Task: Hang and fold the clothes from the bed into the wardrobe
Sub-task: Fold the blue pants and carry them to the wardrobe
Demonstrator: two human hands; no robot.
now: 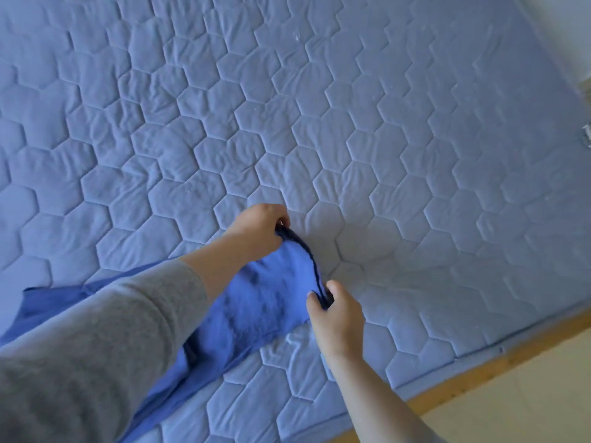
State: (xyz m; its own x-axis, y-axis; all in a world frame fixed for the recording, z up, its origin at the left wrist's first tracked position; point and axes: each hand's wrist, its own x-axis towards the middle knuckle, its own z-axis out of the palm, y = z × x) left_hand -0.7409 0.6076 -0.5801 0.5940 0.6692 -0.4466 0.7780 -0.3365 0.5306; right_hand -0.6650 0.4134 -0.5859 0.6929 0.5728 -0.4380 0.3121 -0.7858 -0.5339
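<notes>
A blue garment with a dark edge lies stretched across the near part of the bed. My left hand grips one end of that dark edge, fingers curled round it. My right hand pinches the other end between thumb and fingers. The edge runs taut between the two hands, slightly lifted off the mattress. The rest of the garment trails to the lower left, partly hidden under my grey-sleeved left arm.
The bed is covered by a pale blue quilted cover with a hexagon pattern. A wooden bed frame edge runs along the lower right, with light floor beyond it. A white wall borders the top right.
</notes>
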